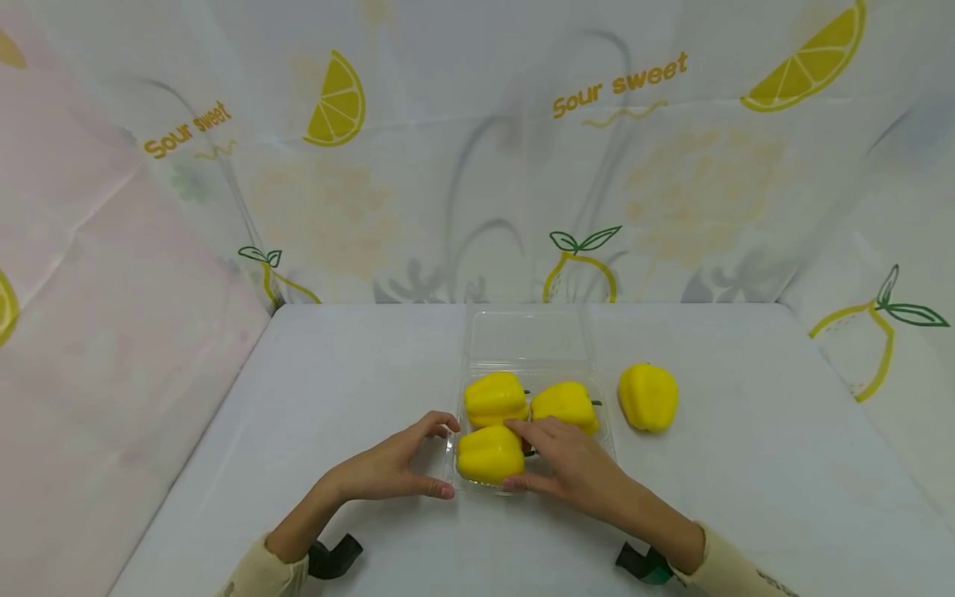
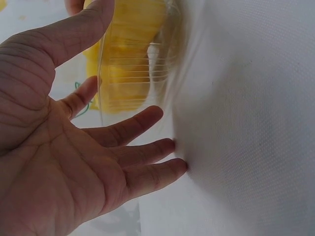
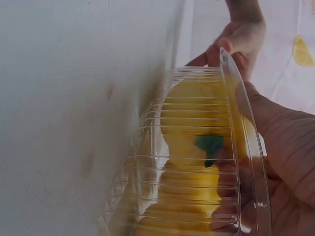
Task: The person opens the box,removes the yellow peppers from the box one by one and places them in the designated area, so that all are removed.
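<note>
A clear plastic clamshell box (image 1: pixel 608 435) lies on the table, its lid (image 1: pixel 530 333) folded back. Inside are three yellow bell peppers: one at front left (image 1: pixel 488 458), one behind it (image 1: pixel 495 396), and one at right (image 1: pixel 565 404). My right hand (image 1: pixel 585 474) reaches over the rim and holds the front-left pepper by its stem end, thumb at the near side. In the right wrist view a green stem (image 3: pixel 210 147) shows through the ribbed wall. My left hand (image 1: pixel 384 471) is beside the box's left wall, fingers spread and thumb at the rim (image 2: pixel 102 69).
Another yellow bell pepper (image 1: pixel 648 398) stands on the white table (image 1: pixel 358 356) right of the box. A lemon-printed cloth (image 1: pixel 448 166) hangs behind and at both sides. Black straps (image 1: pixel 334 557) sit at the wrists.
</note>
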{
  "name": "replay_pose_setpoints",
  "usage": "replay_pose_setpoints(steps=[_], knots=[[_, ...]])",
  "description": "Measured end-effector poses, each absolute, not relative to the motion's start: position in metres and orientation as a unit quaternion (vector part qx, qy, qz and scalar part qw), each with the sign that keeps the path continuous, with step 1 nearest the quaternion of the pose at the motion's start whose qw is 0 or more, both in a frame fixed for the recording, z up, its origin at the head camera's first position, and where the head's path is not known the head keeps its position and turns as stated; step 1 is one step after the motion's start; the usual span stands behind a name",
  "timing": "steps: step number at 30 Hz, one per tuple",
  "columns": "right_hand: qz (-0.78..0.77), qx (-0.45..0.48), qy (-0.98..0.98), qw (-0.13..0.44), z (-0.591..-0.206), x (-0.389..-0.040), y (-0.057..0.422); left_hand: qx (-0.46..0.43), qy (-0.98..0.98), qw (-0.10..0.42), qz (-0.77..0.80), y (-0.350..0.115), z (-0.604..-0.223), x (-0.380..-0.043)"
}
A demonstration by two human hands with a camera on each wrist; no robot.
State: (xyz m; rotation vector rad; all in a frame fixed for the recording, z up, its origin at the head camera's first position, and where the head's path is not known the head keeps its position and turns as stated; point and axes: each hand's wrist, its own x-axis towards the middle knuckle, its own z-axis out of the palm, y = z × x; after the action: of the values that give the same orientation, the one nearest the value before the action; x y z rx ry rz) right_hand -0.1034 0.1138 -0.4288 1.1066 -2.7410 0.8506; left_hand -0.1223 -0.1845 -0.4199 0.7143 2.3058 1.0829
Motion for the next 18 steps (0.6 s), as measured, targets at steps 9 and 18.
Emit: replay_pose_setpoints(steps=[9, 18], knots=[[0.272, 0.368, -0.888, 0.053, -0.4304, -0.1043, 0.1139, 0.265, 0.843, 0.245, 0.400, -0.1839, -0.4189, -0.1216], [0.265, 0.386, -0.879, 0.093, -0.4369, -0.1038, 0.1141, 0.263, 0.841, 0.246, 0.403, -0.1837, -0.4195, -0.1212]])
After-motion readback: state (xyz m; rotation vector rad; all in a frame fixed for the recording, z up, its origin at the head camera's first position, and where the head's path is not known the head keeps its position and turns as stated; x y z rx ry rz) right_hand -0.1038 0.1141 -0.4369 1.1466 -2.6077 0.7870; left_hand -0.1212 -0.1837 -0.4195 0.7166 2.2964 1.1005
